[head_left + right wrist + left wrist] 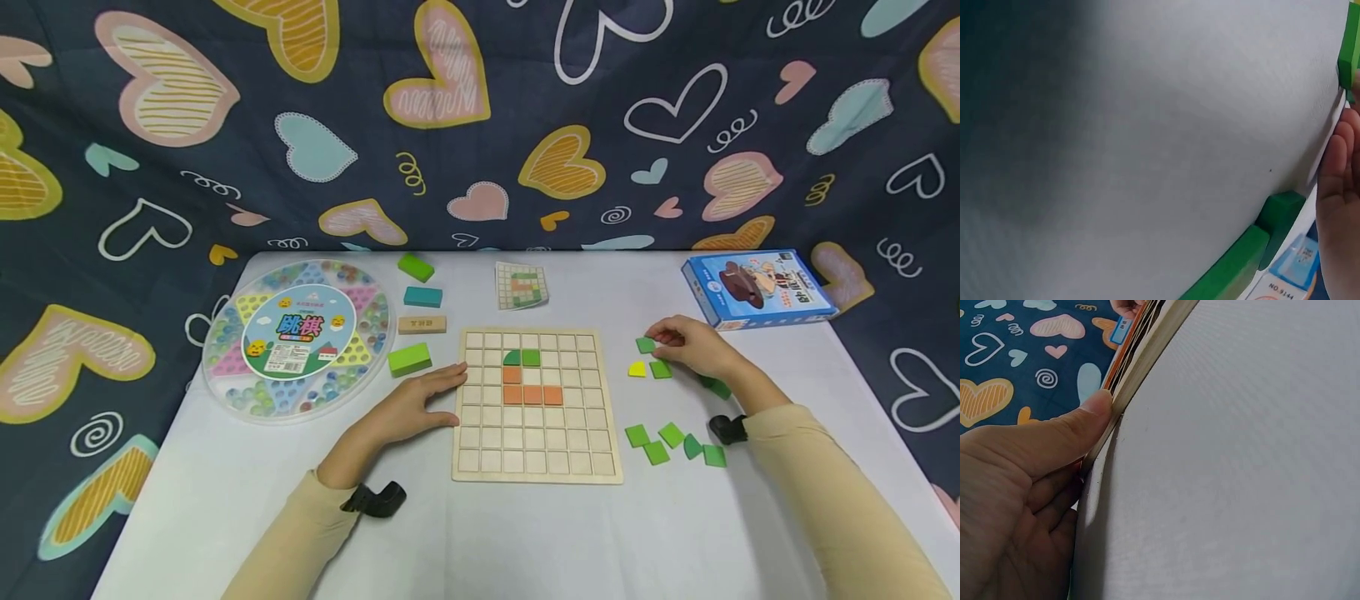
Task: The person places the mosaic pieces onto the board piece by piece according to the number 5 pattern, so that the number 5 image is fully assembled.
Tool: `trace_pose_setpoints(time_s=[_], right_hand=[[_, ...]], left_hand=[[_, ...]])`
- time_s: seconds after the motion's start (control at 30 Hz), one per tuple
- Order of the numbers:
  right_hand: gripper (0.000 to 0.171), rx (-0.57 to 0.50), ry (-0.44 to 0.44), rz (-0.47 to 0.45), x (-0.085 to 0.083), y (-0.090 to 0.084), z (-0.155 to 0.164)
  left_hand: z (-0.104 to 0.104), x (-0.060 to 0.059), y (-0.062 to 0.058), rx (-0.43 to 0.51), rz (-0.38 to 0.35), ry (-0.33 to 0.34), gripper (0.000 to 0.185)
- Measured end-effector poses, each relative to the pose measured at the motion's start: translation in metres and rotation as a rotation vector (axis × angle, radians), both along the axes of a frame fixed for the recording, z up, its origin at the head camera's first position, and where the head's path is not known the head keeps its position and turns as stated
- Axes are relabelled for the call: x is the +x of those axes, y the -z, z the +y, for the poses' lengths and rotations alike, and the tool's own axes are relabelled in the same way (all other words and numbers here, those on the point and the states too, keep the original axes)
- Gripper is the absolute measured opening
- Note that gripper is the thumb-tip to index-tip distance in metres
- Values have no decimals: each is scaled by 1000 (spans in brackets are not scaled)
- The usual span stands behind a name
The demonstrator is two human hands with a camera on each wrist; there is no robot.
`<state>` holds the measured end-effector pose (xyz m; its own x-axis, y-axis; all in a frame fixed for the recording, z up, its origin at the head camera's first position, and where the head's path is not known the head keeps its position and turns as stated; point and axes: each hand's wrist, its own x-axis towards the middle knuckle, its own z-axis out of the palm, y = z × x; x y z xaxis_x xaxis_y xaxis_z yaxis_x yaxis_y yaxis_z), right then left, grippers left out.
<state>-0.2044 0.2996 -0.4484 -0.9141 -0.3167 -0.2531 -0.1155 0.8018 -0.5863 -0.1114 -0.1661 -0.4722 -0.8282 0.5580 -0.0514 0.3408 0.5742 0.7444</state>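
A light wooden grid board (536, 450) lies in the middle of the white table. On it sit a dark green quarter-round tile (512, 358), a green square tile (531, 357) and several orange square tiles (532, 395). My left hand (412, 408) rests against the board's left edge with fingers extended; in the left wrist view the thumb (1094, 403) touches the board's side. To the right of the board, my right hand (693, 346) pinches a green square tile (645, 345) between thumb and fingertips. Just below are a yellow rounded tile (637, 369) and another green tile (661, 370).
Several green tiles (657, 452) lie right of the board. A pattern card (521, 285) is behind it. A round marble-game box (298, 333) and several blocks (410, 359) stand left. A blue box (759, 289) is at back right.
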Motion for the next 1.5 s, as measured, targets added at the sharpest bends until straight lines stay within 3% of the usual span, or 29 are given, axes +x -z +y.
trace_pose_setpoints(time_s=[0.2,0.37,0.8,1.03,1.23,1.5], right_hand=[[30,-12,46,27,4,-5,-11],[31,-92,60,58,10,-15,-33],[21,-181,-108,97,24,-19,-97],[23,-139,-187,109,22,-11,-120],[24,-70,-260,179,18,-10,-134],[24,-40,-286,212,17,-7,-141]], left_hand=[[0,0,1,-7,-5,5,70],[0,0,0,-9,-3,8,70],[-1,0,0,-4,9,6,70],[0,0,-1,-3,10,9,70],[0,0,-1,2,27,15,70],[1,1,-2,-4,22,9,71]])
